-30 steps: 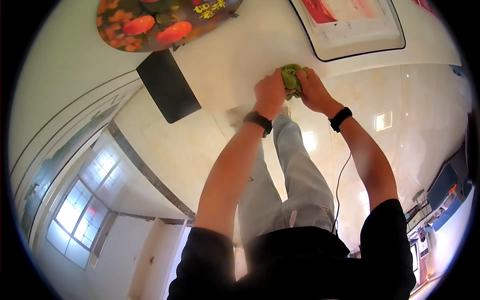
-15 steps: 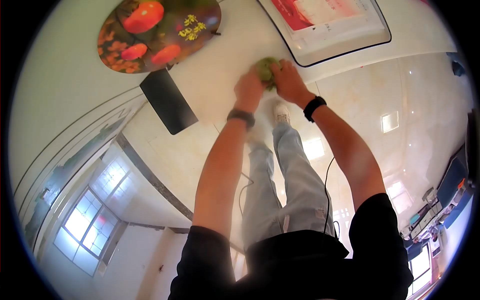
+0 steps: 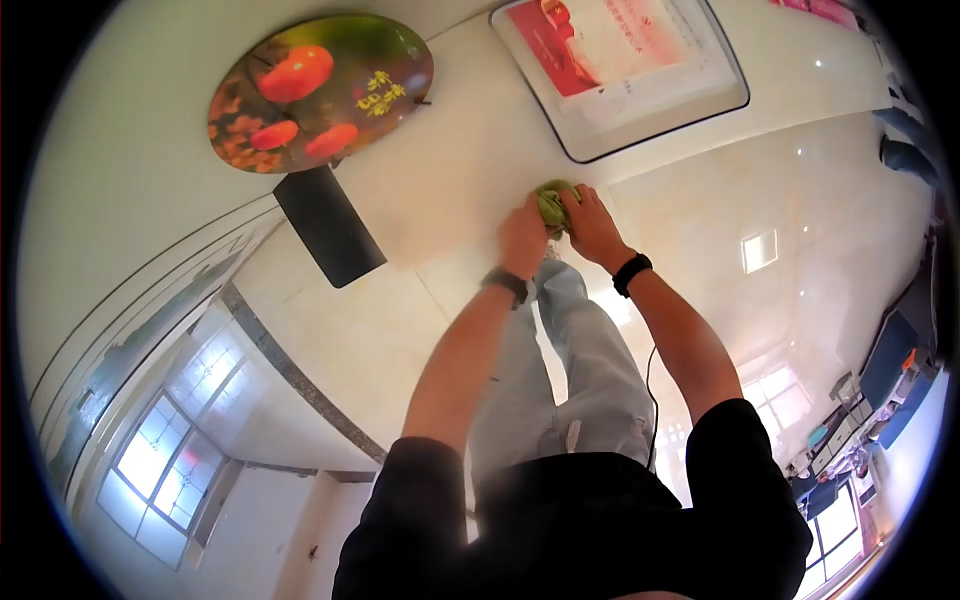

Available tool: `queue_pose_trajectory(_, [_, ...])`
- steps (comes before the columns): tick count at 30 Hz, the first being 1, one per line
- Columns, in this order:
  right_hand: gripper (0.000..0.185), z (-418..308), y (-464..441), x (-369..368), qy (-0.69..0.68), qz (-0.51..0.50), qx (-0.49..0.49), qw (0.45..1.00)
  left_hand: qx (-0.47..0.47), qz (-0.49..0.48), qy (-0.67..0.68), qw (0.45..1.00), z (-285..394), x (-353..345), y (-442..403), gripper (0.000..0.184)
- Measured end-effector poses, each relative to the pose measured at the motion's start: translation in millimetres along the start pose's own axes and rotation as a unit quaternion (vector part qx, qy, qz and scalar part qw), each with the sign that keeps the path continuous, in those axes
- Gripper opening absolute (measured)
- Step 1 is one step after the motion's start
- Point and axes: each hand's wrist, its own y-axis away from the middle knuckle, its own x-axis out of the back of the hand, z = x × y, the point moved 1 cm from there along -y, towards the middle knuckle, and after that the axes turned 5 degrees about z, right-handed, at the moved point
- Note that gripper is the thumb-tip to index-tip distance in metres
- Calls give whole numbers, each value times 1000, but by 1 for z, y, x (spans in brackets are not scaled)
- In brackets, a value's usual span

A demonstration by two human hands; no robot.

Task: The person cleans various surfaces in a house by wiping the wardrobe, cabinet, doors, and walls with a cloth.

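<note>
A crumpled green cloth (image 3: 556,206) is bunched between my two hands, out in front of my legs. My left hand (image 3: 523,240) grips its left side with curled fingers. On the other side, my right hand (image 3: 594,230) has its fingers bent over the cloth's right part. Dark bands circle both wrists. Part of the cloth is hidden behind the fingers.
An oval board (image 3: 320,95) picturing orange-red fruit lies at upper left, with a black rectangular panel (image 3: 330,228) below it. A dark-rimmed rounded tray (image 3: 640,125) with red and white printed sheets sits at upper right. A thin cable (image 3: 652,390) hangs by my right leg.
Both hands have drawn the green cloth closer to my body, away from the tray. The whole view has also shifted, and the shoe that showed before is now mostly covered.
</note>
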Motion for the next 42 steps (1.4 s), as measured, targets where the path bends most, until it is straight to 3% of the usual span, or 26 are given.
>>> queue_pose_trajectory(1, [44,6,3,9,18,-8,-6,1000,4,-20,15,1000,5,-10,-1,42])
queue_pose_trajectory(3, [42,24,17,20,17,-74,-77,994,-109,66,-33,991,-13,-70,1,42])
queue_pose_trajectory(4, [43,23,24,35,44,-103,-97,989,-34,-63,21,997,10,-60,6,47])
queue_pose_trajectory(6, [45,33,44,67,22,-85,-98,991,-39,-78,86,992,28,-75,21,57])
queue_pose_trajectory(7, [50,25,48,98,1,-64,-87,994,6,-132,58,990,62,-44,30,55])
queue_pose_trajectory(8, [52,24,54,126,-27,-55,-68,996,-14,-119,82,989,81,-28,39,53])
queue_pose_trajectory(10, [55,-35,31,230,-109,-160,-98,976,-74,-30,133,988,113,-17,43,52])
queue_pose_trajectory(12, [59,-27,41,274,-113,-11,11,993,-71,-13,186,980,175,26,47,50])
queue_pose_trajectory(13, [61,-29,41,300,-31,56,96,993,-64,-7,226,972,213,52,55,50])
queue_pose_trajectory(14, [64,-22,37,323,-82,29,11,996,-72,8,247,966,246,74,56,48])
queue_pose_trajectory(18, [64,-56,1,458,-106,107,86,985,-125,113,324,931,372,165,62,43])
queue_pose_trajectory(24, [60,-125,-78,604,-111,217,321,915,-247,334,355,838,499,282,93,51])
queue_pose_trajectory(27, [61,-168,-112,636,-116,251,410,869,-300,401,389,773,526,326,97,54])
queue_pose_trajectory(31, [61,-224,-149,659,-120,314,415,845,-347,478,373,716,554,391,86,53])
queue_pose_trajectory(34, [60,-239,-188,670,-149,360,381,839,-360,489,354,711,572,430,48,51])
queue_pose_trajectory(40, [50,-229,-242,659,-112,444,358,814,-326,617,176,694,575,444,7,35])
queue_pose_trajectory(42, [47,-234,-240,643,-103,448,352,815,-308,589,191,722,557,443,5,39])
